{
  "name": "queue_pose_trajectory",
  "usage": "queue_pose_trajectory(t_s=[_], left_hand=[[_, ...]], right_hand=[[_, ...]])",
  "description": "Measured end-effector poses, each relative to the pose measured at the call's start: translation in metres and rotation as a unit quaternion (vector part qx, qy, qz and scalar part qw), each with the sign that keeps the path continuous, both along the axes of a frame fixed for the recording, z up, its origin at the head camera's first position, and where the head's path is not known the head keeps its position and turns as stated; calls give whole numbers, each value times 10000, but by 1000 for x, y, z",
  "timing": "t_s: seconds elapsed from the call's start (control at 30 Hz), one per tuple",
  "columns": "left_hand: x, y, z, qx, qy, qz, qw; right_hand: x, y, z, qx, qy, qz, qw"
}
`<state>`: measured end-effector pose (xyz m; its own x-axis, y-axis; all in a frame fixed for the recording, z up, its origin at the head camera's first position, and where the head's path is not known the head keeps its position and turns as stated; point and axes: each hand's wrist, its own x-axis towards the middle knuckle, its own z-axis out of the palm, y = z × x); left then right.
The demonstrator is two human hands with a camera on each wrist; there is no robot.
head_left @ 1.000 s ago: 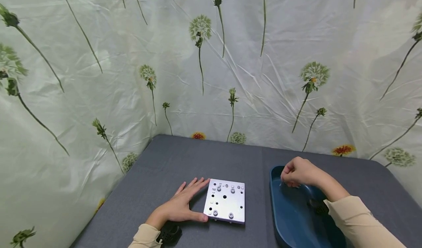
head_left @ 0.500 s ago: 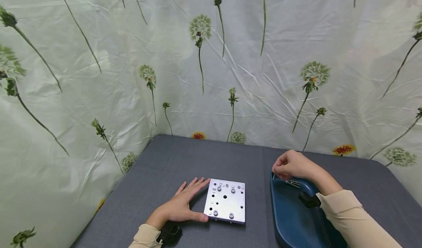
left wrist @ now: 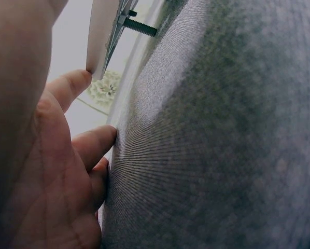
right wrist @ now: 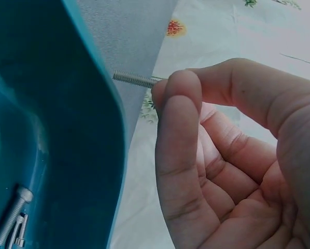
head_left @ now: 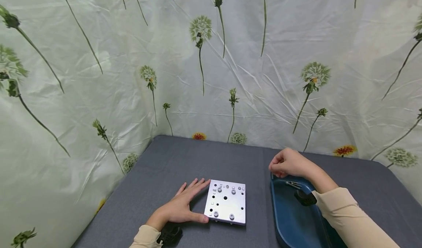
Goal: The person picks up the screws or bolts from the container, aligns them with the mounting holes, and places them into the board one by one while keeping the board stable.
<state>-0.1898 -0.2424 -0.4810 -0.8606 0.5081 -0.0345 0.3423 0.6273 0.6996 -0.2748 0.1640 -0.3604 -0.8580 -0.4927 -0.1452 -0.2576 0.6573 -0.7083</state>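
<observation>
In the head view a square silver metal plate point(head_left: 232, 202) lies on the grey table, with holes and several socket-head bolts set in it. My left hand point(head_left: 181, 206) is spread at its left side, the thumb at the near corner and the index fingertip at the far one. Seen edge-on in the left wrist view, a threaded bolt end point(left wrist: 140, 27) sticks out from the plate's underside. Over the far left rim of a blue tray point(head_left: 293, 218), my right hand point(head_left: 290, 162) pinches a bolt point(right wrist: 134, 79) between thumb and fingers, its threaded shank pointing out and its head hidden.
More bolts point(head_left: 293, 184) lie at the far end of the tray, which stands to the right of the plate. A white curtain point(head_left: 250, 76) with printed dandelions hangs behind the table and along its left side.
My right hand has risen from inside the tray and moved left to its far rim, bringing the bolt along and uncovering those left inside. The left hand and plate have stayed put.
</observation>
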Motion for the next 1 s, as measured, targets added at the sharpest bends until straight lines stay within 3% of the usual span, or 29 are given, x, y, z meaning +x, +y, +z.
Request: queue_pose_trajectory(t_s=[1.0], left_hand=[[0,0,-2,14,-3,4,10000]], right_hand=[[3,-30,-7,-50,10,140,9999]])
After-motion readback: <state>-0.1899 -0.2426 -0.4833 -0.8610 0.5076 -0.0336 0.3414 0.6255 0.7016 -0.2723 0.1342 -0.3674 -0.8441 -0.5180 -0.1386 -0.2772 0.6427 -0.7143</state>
